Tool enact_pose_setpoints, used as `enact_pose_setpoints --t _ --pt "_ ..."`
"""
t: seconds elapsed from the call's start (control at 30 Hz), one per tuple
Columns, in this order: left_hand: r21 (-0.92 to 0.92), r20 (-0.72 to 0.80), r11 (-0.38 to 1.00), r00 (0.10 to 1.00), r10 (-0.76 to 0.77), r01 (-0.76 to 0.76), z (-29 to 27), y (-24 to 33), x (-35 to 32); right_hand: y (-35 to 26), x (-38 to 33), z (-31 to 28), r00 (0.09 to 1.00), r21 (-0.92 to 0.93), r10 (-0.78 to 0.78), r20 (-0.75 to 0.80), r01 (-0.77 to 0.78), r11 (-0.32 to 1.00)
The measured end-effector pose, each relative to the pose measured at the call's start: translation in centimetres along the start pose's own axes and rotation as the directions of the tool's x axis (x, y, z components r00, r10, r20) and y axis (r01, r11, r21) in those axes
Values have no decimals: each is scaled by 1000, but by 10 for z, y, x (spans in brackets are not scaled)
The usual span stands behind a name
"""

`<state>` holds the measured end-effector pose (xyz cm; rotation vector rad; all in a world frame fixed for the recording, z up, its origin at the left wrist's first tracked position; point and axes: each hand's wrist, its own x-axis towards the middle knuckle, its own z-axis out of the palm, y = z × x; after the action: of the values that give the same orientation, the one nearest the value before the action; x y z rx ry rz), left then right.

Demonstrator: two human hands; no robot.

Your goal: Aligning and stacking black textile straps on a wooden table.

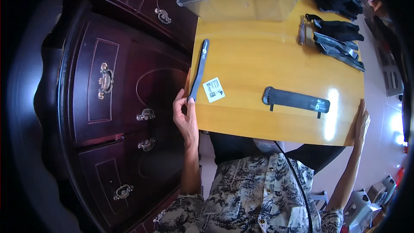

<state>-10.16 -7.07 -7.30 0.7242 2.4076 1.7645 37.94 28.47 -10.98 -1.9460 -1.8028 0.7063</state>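
Meanwhile, beside a dark carved wooden dresser, the person's left hand pinches the near end of a long, flat dark-grey strap lying along the left edge of the glossy yellow wooden table. It looks light and bendy, best lifted by that end. A second dark strap lies mid-table. The right hand rests open against the table's right corner.

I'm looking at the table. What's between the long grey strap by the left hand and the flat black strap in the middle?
In the head view, a small white card lies between the grey strap and the black strap.
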Motion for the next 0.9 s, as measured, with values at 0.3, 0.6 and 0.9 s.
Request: enact_pose_setpoints --t 0.3,0.6,0.9 --pt "-366 124 916 984 -128 165 13 60 -21 -139 -73 -9 745 -385 -619 -251 510 770" --pt "-518 383 778 909 -162 357 40 94 -47 -289 -213 88 426 717 -853 301 488 497" --pt "-414 466 867 882 -61 278 29 82 -54 -274 -221 110 515 729 -762 392 331 599"
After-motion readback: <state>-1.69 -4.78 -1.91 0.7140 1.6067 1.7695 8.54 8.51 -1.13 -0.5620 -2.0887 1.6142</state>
